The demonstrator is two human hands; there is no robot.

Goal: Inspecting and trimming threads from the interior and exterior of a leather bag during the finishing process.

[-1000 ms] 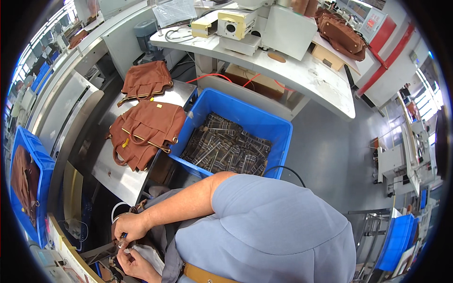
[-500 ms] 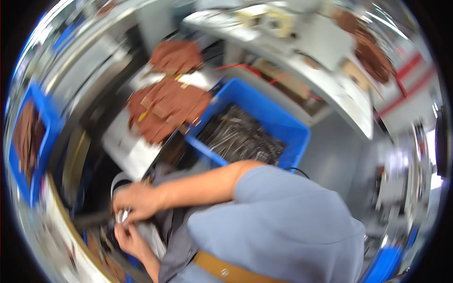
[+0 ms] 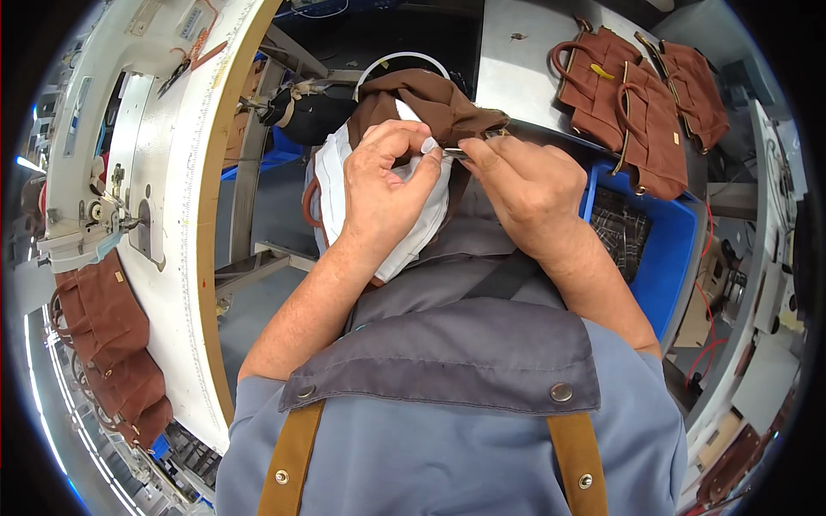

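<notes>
Right hand (image 3: pixel 529 185) grips a slim metal piece (image 3: pixel 454 153), left hand (image 3: pixel 383 181) just beside it, over a brown bag (image 3: pixel 430 99).

The right grip is narrow, thumb and forefinger pinching the metal; the left thumb and forefinger come near each other at a small white piece (image 3: pixel 428 144), and whether that grip closes on it cannot be told. The bag lies below the hands against the lap, its white lining (image 3: pixel 413 242) spread out under the left wrist. A grey apron (image 3: pixel 447 348) with 2 tan straps (image 3: pixel 291 460) covers the lap. Right of the bag, a metal table (image 3: pixel 516 73) carries reddish-brown bags (image 3: pixel 650 129), next to a blue bin (image 3: pixel 675 245) of dark plaid pieces (image 3: pixel 618 228). To the left stands a white table (image 3: pixel 176 297).
</notes>
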